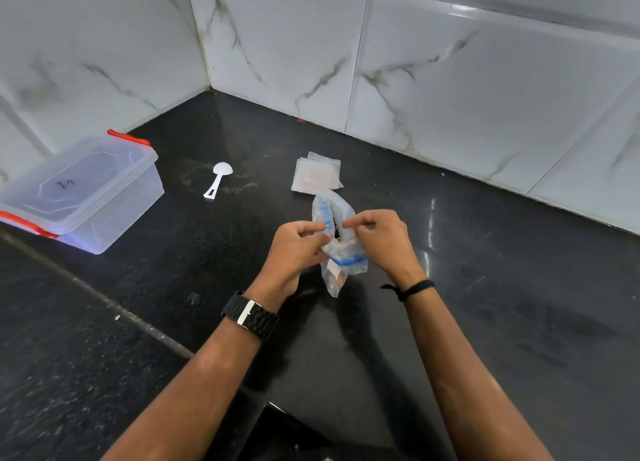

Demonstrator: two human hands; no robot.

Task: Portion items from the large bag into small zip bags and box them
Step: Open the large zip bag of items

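Both hands pinch the large bag's (337, 249) blue zip mouth from opposite sides, left hand (298, 249) and right hand (382, 242) level, bag hanging lengthwise below.

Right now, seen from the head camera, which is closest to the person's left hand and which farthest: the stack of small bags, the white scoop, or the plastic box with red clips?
From the left hand:
1. Stack of small bags, just beyond the hands, slightly right.
2. White scoop, ahead and left.
3. Plastic box, far left by the wall.
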